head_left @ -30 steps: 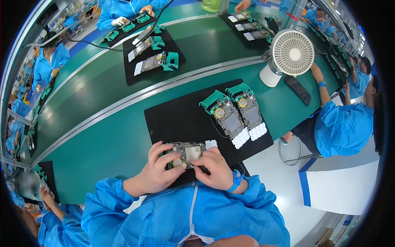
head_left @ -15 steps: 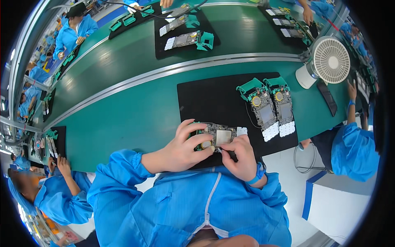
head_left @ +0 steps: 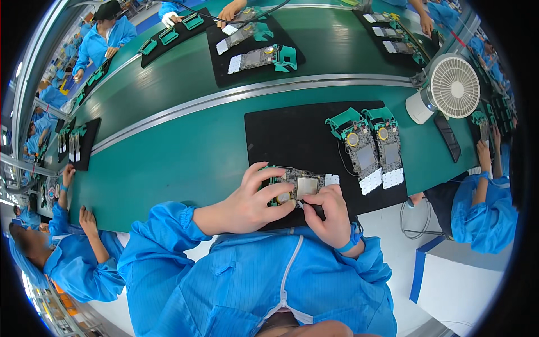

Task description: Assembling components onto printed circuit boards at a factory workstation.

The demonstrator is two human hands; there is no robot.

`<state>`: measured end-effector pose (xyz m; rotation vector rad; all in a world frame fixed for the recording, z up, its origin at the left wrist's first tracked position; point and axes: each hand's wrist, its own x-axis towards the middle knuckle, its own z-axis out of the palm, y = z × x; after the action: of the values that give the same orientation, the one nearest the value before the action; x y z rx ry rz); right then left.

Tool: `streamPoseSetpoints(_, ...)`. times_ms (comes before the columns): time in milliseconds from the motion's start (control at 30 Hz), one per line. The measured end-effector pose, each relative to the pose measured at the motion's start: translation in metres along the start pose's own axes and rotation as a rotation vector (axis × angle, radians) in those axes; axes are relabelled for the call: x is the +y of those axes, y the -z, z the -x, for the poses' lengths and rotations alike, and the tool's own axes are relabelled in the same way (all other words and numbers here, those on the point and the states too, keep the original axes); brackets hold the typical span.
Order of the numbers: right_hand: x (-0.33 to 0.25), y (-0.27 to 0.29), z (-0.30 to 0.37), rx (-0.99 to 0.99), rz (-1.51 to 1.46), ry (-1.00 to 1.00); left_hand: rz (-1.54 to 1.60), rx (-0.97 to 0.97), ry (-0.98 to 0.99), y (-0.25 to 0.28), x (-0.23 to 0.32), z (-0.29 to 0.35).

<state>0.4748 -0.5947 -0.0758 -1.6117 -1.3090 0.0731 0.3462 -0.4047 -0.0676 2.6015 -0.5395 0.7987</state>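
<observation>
My left hand point(head_left: 250, 196) is closed around the left end of a circuit board point(head_left: 307, 186), with its fingers along the far edge and the thumb at the near edge. The board has a silver metal square, a yellow round cell, a white right end and a green plastic part mostly under my fingers. My right hand point(head_left: 328, 216) pinches at the board's near edge, beside the metal square. Something small and pale shows at its fingertips, and something dark lies within the grip; I cannot tell what they are. A black mat point(head_left: 286, 132) lies beneath the board.
Two similar boards point(head_left: 368, 154) with green plastic frames lie at the mat's right. Beyond stand a white fan point(head_left: 418, 106) and a phone point(head_left: 447, 139). A metal rail point(head_left: 241, 92) separates my table from a green belt point(head_left: 163, 84) carrying mats of boards. Co-workers sit on both sides.
My hands stay nearly still on the board. At the left, a black mat with boards has moved away from the co-worker, onto the belt. A hand at the far side has reached toward boards there.
</observation>
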Motion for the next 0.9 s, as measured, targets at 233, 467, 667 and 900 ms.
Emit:
streamPoseSetpoints(233,-0.019,0.001,-0.005,-0.003,0.305,0.104,-0.01,-0.084,-0.011,0.001,-0.001,-0.003)
streamPoseSetpoints(467,-0.007,0.015,-0.006,0.025,0.233,0.069,-0.003,-0.158,0.154,0.01,0.005,0.0)
streamPoseSetpoints(667,-0.047,0.106,0.007,0.329,-0.74,0.195,-0.002,-0.177,0.156,0.003,0.001,-0.002)
streamPoseSetpoints(900,-0.126,0.155,0.017,-0.091,-1.304,0.87,-0.01,-0.138,0.128,-0.006,-0.002,-0.002)
